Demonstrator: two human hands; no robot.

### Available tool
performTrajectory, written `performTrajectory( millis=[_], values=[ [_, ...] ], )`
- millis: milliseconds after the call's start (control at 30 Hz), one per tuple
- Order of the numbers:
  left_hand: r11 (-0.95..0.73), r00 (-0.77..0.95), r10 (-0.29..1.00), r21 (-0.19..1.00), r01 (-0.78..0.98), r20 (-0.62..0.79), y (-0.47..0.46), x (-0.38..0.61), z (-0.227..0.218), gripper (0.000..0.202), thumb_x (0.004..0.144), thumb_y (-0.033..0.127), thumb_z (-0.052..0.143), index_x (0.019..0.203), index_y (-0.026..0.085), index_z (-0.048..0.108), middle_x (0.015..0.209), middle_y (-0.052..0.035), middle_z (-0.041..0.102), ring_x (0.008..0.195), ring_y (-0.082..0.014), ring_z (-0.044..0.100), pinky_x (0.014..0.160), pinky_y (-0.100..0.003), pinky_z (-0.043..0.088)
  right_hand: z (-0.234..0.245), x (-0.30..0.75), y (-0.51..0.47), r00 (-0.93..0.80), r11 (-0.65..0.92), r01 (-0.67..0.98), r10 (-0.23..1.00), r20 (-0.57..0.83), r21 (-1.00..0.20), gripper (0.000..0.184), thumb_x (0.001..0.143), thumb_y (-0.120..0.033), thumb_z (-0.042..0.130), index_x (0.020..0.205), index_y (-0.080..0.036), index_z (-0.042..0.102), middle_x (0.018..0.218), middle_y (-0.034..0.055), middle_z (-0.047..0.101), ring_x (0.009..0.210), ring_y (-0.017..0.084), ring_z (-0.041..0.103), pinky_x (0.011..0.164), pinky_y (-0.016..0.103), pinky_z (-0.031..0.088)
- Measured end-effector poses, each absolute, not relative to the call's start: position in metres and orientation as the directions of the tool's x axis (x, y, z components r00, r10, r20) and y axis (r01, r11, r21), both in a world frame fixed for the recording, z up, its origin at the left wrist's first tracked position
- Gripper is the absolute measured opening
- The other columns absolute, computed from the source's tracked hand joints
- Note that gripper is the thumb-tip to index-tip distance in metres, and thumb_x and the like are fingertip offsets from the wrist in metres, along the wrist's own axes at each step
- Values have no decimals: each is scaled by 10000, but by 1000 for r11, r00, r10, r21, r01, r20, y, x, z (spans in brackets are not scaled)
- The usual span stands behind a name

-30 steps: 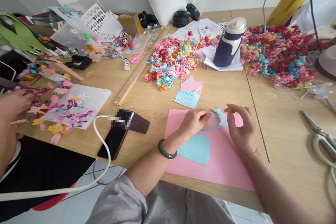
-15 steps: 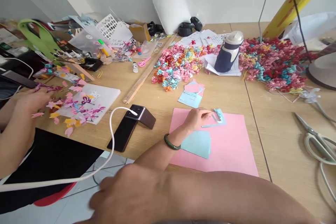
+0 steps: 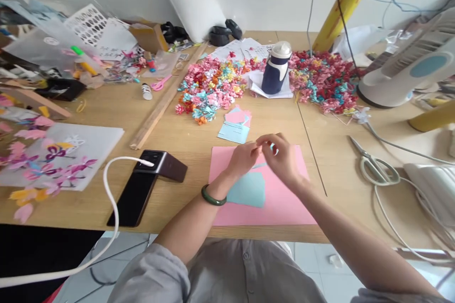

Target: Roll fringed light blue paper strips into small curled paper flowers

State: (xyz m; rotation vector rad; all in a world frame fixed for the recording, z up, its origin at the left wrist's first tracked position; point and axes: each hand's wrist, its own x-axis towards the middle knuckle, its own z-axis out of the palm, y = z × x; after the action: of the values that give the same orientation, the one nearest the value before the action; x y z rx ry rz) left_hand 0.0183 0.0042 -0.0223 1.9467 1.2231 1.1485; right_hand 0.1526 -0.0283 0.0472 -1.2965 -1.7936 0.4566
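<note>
Above a pink sheet (image 3: 284,203) my left hand (image 3: 243,158), with a green bangle on its wrist, is closed in a pinch. Its fingertips meet those of my right hand (image 3: 279,158), whose thumb and forefinger are also pinched. What lies between the fingertips is too small and covered to make out. A light blue paper card (image 3: 247,189) rests on the pink sheet below my hands. Bits of light blue paper strip (image 3: 260,165) show behind my fingers, mostly hidden by them. Small blue and pink cards (image 3: 233,131) lie just beyond the sheet.
Heaps of curled paper flowers (image 3: 213,83) surround a dark blue bottle (image 3: 275,68). A wooden strip (image 3: 159,109) and a phone (image 3: 133,199) under a cabled stand (image 3: 170,165) are on the left. Scissors (image 3: 378,170) and a white fan (image 3: 398,66) occupy the right side.
My right hand has swung from the near left across to meet my left hand over the pink sheet. The view has turned right, and a neighbour's hands have left it.
</note>
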Motion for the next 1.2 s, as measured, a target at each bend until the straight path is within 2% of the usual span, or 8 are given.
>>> performTrajectory(
  millis=[67, 167, 300, 467, 667, 867, 1033, 1200],
  values=[
    [-416, 247, 907, 811, 411, 340, 3, 18, -19, 162, 908, 175, 568, 906, 175, 730, 777, -32, 725, 710, -151, 679, 703, -261, 547, 38, 175, -13, 25, 124, 671, 982, 190, -731, 222, 840, -200, 502, 893, -249, 712, 876, 27, 726, 830, 182, 639, 685, 305, 497],
    [-409, 271, 908, 822, 397, 320, 1, 17, -14, 188, 924, 166, 551, 981, 179, 730, 836, -37, 737, 765, -140, 676, 743, -244, 528, 28, 185, -12, 65, 6, 721, 995, 77, -693, 220, 858, -251, 539, 932, -259, 746, 938, 48, 700, 786, 164, 640, 716, 311, 488],
    [-422, 275, 903, 802, 423, 330, -1, 16, -13, 173, 926, 164, 558, 972, 169, 725, 860, -53, 747, 775, -148, 680, 732, -250, 523, 17, 182, -22, 9, 85, 702, 992, 129, -707, 194, 882, -301, 571, 937, -262, 752, 890, 44, 682, 797, 169, 662, 746, 314, 501],
    [-452, 270, 891, 770, 451, 365, -3, 15, -11, 162, 938, 188, 555, 956, 170, 716, 949, -78, 763, 852, -172, 707, 755, -270, 542, 1, 182, -21, -7, 142, 673, 982, 186, -726, 141, 833, -325, 669, 942, -249, 717, 825, 21, 681, 752, 165, 673, 719, 300, 518],
    [-499, 281, 867, 714, 492, 412, -7, 15, -5, 192, 963, 200, 521, 1009, 192, 707, 967, -70, 757, 877, -167, 705, 800, -276, 552, -5, 184, -19, -13, 162, 650, 979, 202, -743, 107, 842, -303, 662, 890, -232, 726, 786, 18, 643, 655, 132, 616, 632, 260, 492],
    [-525, 297, 851, 681, 510, 434, -10, 16, -2, 193, 962, 167, 519, 1020, 171, 704, 938, -69, 754, 841, -151, 696, 780, -261, 548, -5, 182, -24, -56, 268, 638, 951, 304, -721, 135, 893, -275, 599, 840, -222, 711, 725, 18, 616, 636, 129, 580, 601, 250, 465],
    [-481, 244, 877, 747, 459, 414, -9, 16, 0, 143, 932, 190, 589, 973, 196, 726, 938, -50, 767, 826, -142, 705, 762, -249, 556, -3, 183, -25, -52, 263, 645, 952, 302, -718, 140, 898, -271, 594, 810, -224, 692, 725, 17, 618, 632, 128, 564, 601, 255, 465],
    [-429, 210, 903, 805, 410, 374, -8, 16, 0, 116, 912, 230, 626, 911, 203, 739, 909, -39, 772, 788, -139, 704, 714, -240, 560, -4, 183, -24, -63, 276, 649, 948, 311, -709, 142, 905, -260, 576, 877, -234, 713, 726, 21, 637, 661, 146, 592, 593, 272, 475]
  ],
)
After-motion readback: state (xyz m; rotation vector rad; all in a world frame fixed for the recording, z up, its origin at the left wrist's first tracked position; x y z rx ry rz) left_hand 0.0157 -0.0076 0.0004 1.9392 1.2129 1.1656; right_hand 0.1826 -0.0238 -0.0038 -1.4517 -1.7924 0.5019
